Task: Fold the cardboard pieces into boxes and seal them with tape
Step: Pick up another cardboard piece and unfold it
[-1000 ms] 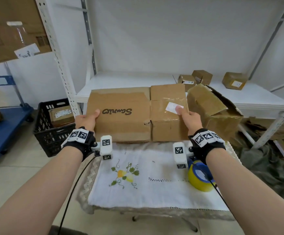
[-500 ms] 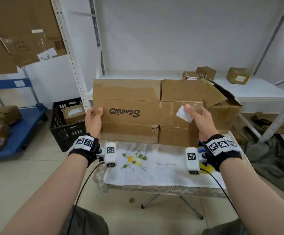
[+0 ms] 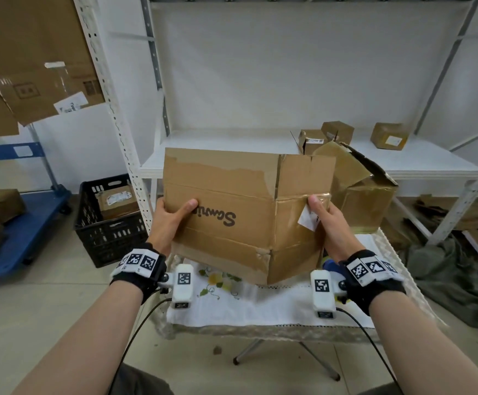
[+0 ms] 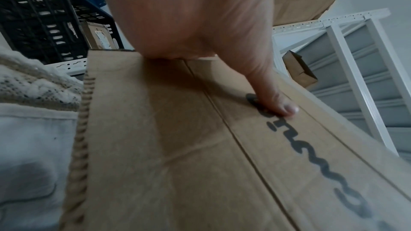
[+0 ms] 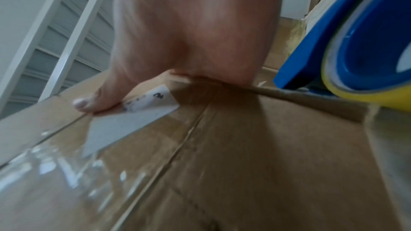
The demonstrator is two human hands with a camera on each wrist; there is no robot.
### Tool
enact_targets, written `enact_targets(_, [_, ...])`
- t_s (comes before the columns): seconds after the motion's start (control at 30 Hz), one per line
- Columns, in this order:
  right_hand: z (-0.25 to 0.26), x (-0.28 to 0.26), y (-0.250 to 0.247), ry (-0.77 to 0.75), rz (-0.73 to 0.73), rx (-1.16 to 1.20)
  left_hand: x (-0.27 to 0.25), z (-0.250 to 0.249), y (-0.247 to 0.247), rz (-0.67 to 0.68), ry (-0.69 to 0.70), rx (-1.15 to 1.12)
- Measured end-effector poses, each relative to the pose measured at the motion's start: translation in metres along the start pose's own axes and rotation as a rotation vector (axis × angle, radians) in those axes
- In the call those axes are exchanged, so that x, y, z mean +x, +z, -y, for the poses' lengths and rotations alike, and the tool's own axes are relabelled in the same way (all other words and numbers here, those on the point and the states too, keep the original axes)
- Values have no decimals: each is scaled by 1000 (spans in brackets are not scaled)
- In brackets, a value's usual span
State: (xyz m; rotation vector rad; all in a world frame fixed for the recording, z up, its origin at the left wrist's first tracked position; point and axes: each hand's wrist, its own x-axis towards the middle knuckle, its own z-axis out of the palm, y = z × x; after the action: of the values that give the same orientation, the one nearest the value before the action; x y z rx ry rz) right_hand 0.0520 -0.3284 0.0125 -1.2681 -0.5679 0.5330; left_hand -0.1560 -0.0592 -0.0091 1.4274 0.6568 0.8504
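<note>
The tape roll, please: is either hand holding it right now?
No: both the left hand and right hand grip the cardboard box; the tape roll lies aside.

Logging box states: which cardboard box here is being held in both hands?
The cardboard box with black handwriting, gripped by left hand and right hand; the others sit on shelf, table, crate.

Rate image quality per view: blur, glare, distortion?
Head: sharp, wide-angle bending of the shelf uprights, even light. Left wrist: hand soft, cardboard piece lettering readable. Right wrist: motion-smeared; glare on clear tape over the cardboard; tape roll blurred at the edge.
</note>
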Motion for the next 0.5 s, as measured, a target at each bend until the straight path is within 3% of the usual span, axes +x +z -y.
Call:
enact_targets(0.23, [-3,-6,23,34,236,23,-11,-2,28,183,27,49])
enact_targets(0.5, [41,-36,70,140,294,39,-29,-19,72,556,57,183])
